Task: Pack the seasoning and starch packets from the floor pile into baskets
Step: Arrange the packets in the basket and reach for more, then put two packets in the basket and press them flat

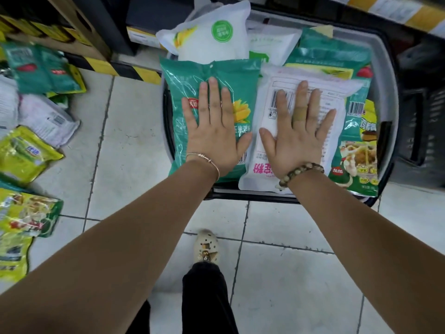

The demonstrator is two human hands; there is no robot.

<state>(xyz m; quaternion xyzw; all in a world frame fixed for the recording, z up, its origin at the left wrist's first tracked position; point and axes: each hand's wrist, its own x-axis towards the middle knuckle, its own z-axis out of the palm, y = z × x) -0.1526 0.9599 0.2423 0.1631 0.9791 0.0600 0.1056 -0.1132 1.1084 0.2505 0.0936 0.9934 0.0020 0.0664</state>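
Both hands lay flat on packets in the basket (pixel 388 97).
My left hand (pixel 212 131) was spread open, palm down, on a green packet (pixel 190 78); my right hand (pixel 298 135) was spread the same way on a white packet (pixel 338 95) just beside it, to the right. Both packets lay on top of others in the basket. The pile (pixel 41 116) of packets lay on the floor tiles at the left.

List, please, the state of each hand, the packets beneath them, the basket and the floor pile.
left hand, open, pressing flat on the green packet.
right hand, open, flat on the white packet.
basket, piled full.
floor pile, packets not yet packed.
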